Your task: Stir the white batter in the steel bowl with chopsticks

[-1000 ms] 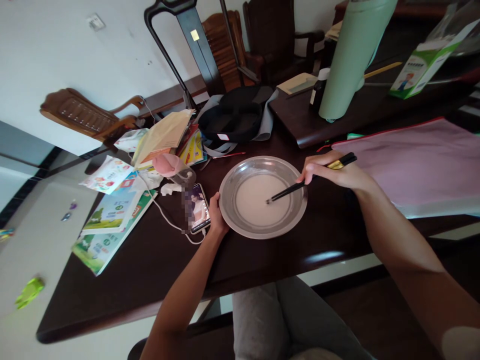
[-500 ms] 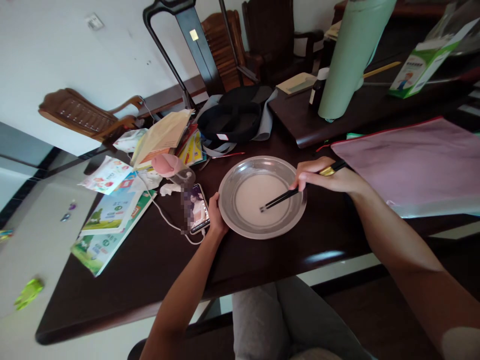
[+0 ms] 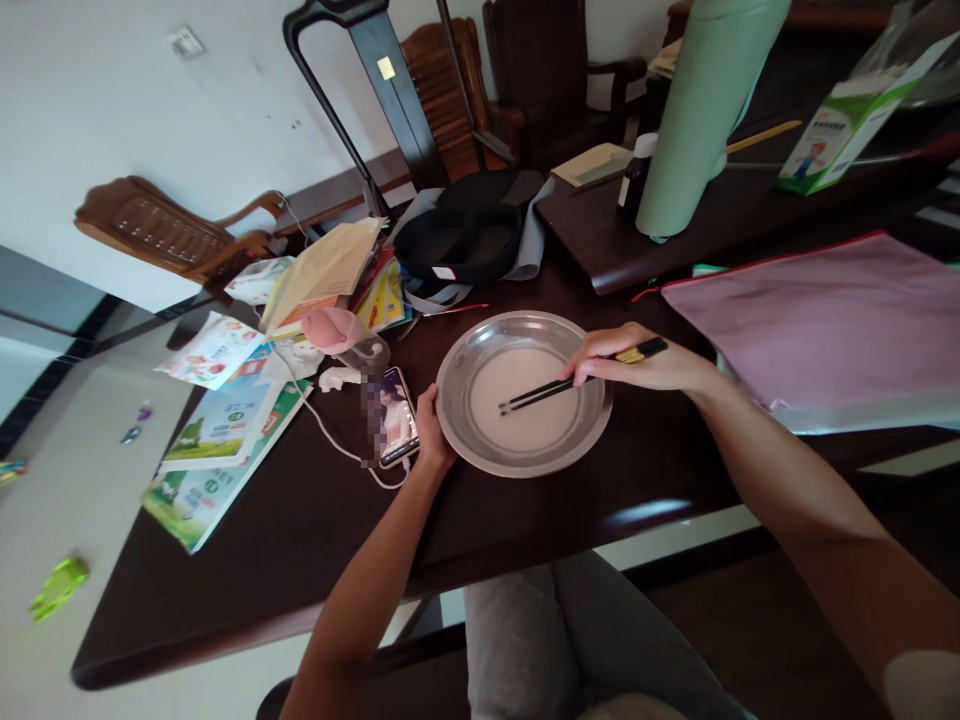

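A round metal plate (image 3: pixel 457 420) with a thin pale liquid in it sits on the dark wooden table (image 3: pixel 315 510). My right hand (image 3: pixel 637 362) is closed on a pair of black chopsticks (image 3: pixel 547 388) with gold ends; their tips rest in the liquid left of the plate's middle. My left hand (image 3: pixel 431 435) grips the plate's left rim, fingers curled against it. A phone (image 3: pixel 396 418) with a lit screen lies just left of that hand, with a white cable attached.
Books and leaflets (image 3: pixel 225 430) pile at the table's left. A black bag (image 3: pixel 465 235) lies behind the plate. A pink folder (image 3: pixel 825 320) is to the right. A tall green flask (image 3: pixel 701 110) and a green box (image 3: pixel 847 125) stand on a raised surface. Wooden chairs stand beyond.
My right hand has moved left and lowered over the plate's rim, dragging the chopstick tips leftward through the liquid. My left hand and the plate have stayed put.
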`<state>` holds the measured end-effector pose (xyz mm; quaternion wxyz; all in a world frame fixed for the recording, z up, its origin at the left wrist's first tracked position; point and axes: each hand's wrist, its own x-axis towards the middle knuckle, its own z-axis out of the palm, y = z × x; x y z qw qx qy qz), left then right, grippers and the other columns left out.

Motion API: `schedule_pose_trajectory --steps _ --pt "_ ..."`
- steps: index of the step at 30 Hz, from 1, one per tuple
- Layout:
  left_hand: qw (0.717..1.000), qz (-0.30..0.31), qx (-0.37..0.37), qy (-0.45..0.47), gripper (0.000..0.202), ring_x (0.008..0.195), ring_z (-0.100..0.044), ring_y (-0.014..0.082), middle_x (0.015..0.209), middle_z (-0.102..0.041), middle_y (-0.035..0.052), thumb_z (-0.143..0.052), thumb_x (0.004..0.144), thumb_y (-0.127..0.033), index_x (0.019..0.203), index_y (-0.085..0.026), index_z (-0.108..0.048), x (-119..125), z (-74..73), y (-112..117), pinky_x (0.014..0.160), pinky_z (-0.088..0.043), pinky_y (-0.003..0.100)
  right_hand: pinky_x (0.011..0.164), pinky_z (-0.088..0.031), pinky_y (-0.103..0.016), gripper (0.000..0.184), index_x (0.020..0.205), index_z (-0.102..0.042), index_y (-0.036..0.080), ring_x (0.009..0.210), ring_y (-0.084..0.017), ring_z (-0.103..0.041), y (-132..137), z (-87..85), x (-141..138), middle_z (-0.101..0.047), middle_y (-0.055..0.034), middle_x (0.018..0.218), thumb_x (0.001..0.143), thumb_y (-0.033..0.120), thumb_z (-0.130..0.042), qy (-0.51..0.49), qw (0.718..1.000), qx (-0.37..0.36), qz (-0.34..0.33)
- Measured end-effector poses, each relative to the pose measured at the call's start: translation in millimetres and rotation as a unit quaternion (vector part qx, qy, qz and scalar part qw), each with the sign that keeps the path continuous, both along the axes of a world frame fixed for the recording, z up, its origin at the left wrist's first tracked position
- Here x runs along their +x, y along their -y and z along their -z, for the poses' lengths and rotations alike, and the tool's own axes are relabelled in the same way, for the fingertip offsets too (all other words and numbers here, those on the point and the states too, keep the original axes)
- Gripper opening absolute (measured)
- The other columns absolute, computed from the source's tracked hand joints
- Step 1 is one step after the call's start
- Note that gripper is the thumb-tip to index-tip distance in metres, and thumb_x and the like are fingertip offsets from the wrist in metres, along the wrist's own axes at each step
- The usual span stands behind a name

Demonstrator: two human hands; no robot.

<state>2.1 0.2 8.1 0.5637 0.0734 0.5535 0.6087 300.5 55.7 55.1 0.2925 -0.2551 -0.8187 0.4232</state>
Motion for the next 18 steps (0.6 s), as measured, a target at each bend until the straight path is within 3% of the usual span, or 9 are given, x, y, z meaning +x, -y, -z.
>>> schedule_pose_trajectory --steps 5,8,11,13,18 --pt "1.000 0.006 0.019 -0.001 0.022 0.080 -0.076 0.0262 0.058 -0.069 0.0001 -0.069 0.068 -0.040 0.060 -0.021 -0.063 -0.7 2.6 -0.3 0.074 -0.060 0.033 0.080 -0.055 -0.030 0.035 0.077 -0.079 0.024 0.085 -0.018 -0.076 -1.3 -2.5 7.3 -0.082 -0.0036 0.090 0.099 0.045 -0.061 -0.023 0.996 0.001 0.082" --pt "1.000 0.006 0.024 0.000 0.023 0.082 -0.076 0.0268 0.060 -0.069 0.0006 -0.070 0.068 -0.041 0.060 -0.021 -0.062 -1.4 4.3 -0.4 0.075 -0.060 0.033 0.078 -0.055 -0.030 0.041 0.072 -0.077 0.023 0.080 -0.016 -0.075 -0.8 -3.5 9.2 -0.081 -0.0030 0.084 0.100 0.047 -0.058 -0.041 0.998 -0.013 0.053" --pt "1.000 0.004 0.016 -0.004 0.022 0.082 -0.076 0.0272 0.059 -0.069 0.0011 -0.069 0.068 -0.041 0.060 -0.021 -0.064 -2.3 4.7 -0.3 0.076 -0.060 0.034 0.078 -0.054 -0.029 0.036 0.082 -0.080 0.023 0.085 -0.016 -0.075 0.1 -1.1 0.4 -0.082 -0.0039 0.093 0.099 0.046 -0.059 -0.011 1.000 -0.011 -0.006" --pt "1.000 0.006 0.013 -0.007 0.023 0.082 -0.076 0.0275 0.058 -0.069 0.0007 -0.070 0.067 -0.042 0.061 -0.021 -0.065 -2.7 4.5 -0.2 0.076 -0.060 0.034 0.080 -0.055 -0.029 0.030 0.088 -0.081 0.023 0.090 -0.017 -0.076 -0.1 0.6 -4.1 -0.083 -0.0040 0.097 0.097 0.044 -0.062 0.003 1.000 -0.002 -0.007" --pt "1.000 0.005 0.016 -0.012 0.022 0.082 -0.076 0.0269 0.058 -0.069 0.0002 -0.068 0.068 -0.041 0.059 -0.021 -0.065 -2.1 4.8 -0.2 0.077 -0.060 0.034 0.078 -0.055 -0.030 0.036 0.074 -0.078 0.023 0.082 -0.018 -0.076 -1.9 -1.9 6.3 -0.082 -0.0038 0.087 0.097 0.046 -0.062 -0.036 0.995 0.000 0.095"
